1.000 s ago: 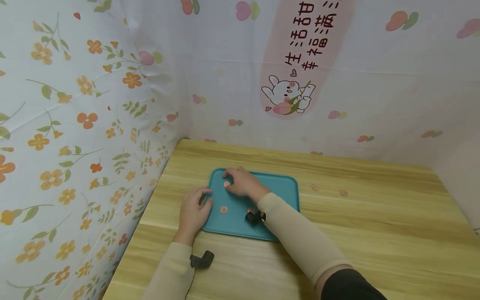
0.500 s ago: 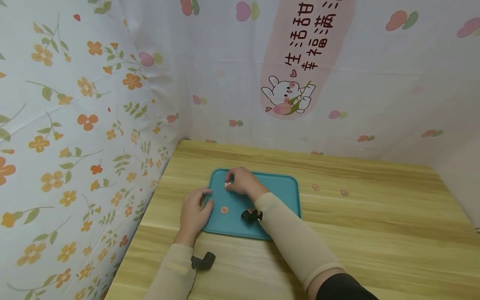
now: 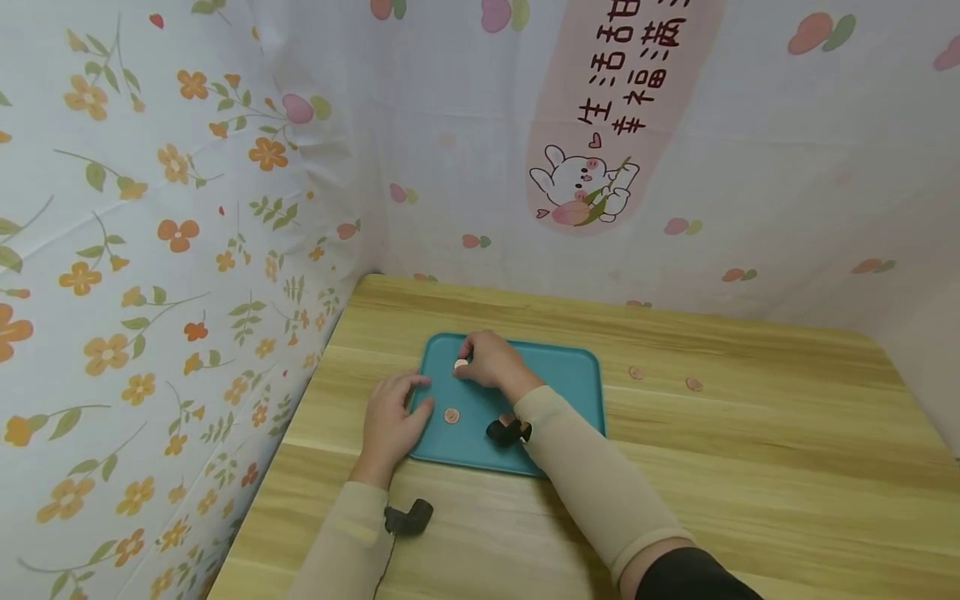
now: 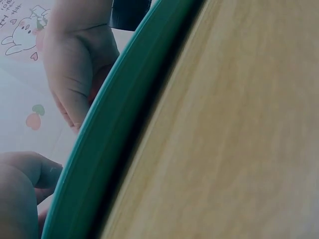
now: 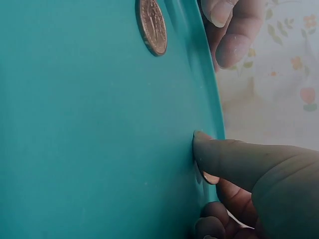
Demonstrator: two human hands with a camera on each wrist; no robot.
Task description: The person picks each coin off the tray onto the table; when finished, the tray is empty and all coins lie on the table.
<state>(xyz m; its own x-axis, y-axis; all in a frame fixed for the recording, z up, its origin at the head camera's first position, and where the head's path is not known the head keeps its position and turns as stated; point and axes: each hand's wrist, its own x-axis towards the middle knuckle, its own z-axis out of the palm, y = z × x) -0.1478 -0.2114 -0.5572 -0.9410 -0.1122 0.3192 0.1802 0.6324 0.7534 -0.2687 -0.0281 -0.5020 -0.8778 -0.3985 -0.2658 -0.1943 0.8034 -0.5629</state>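
A copper coin point(image 3: 461, 365) stands tilted over the far left part of the teal tray point(image 3: 566, 367); my right hand point(image 3: 491, 358) pinches it between thumb and fingers. In the right wrist view that coin point(image 5: 211, 178) shows only partly beneath the thumb. My left hand point(image 3: 392, 421) rests at the tray's left rim, fingers loosely bent and holding nothing. A second coin point(image 3: 452, 415) lies flat in the tray near the left hand, and a third coin point(image 3: 506, 418) is half hidden behind the right wrist's camera.
Two more coins, a nearer one point(image 3: 636, 372) and a farther one point(image 3: 693, 384), lie on the wooden table point(image 3: 750, 467) right of the tray. Patterned cloth point(image 3: 450, 167) hangs along the table's back and left sides. A black camera point(image 3: 408, 518) sits on the left wrist.
The right fingers, spread around the coin a second ago, have closed in and now pinch it, with the coin tipped up. The left hand has stayed at the rim. The head view shifted slightly.
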